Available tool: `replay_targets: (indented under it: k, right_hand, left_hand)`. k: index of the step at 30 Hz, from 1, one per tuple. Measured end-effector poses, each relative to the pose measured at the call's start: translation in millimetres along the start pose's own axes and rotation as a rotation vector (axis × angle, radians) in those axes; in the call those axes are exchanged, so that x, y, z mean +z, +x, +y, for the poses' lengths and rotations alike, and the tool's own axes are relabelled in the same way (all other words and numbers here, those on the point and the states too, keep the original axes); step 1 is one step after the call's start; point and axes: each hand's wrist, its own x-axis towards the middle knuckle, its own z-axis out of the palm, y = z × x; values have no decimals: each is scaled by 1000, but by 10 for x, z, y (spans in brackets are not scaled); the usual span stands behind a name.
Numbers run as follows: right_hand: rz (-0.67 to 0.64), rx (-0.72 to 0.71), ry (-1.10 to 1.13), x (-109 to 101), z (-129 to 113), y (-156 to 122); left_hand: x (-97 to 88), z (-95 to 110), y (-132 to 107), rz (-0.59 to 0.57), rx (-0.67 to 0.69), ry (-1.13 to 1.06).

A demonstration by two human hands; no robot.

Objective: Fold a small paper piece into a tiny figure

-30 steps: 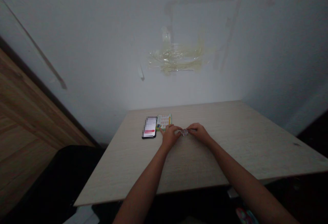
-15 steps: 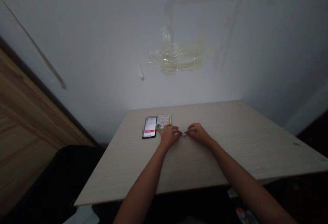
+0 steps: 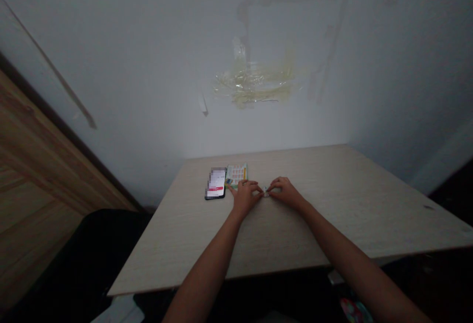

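My left hand and my right hand rest on a pale wooden table, fingertips meeting over a tiny pale object. Both hands pinch it from either side; it is too small and dim to name. Just left of my left hand lies a small green and white printed packet. Beside that lies a black phone with its screen lit.
A white wall with old tape residue stands behind the table. A wooden panel leans at the left. A dark chair or bag sits below the table's left corner.
The small object between my fingers looks more compact than a second ago, and my fingertips have drawn closer together. The arms have barely shifted.
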Motion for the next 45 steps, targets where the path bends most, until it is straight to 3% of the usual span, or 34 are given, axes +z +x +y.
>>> replay_targets:
  k: [10,18,26,36,45]
  right_hand:
    - [-7,16,-13,2,28,4]
    - [25,27,19,22,52,-2]
    - [34,30,18,31,48,3]
    - [19,50,20,62,91,12]
    - [12,62,15,73,118,26]
  left_hand:
    - [2,12,-34,17,32,51]
    - [-2,16,-13,11,-34,103]
    - [2,15,-50,65,31,123]
    - [-3,-5,-31,40,96,185]
    - [71,-20,40,8,42,204]
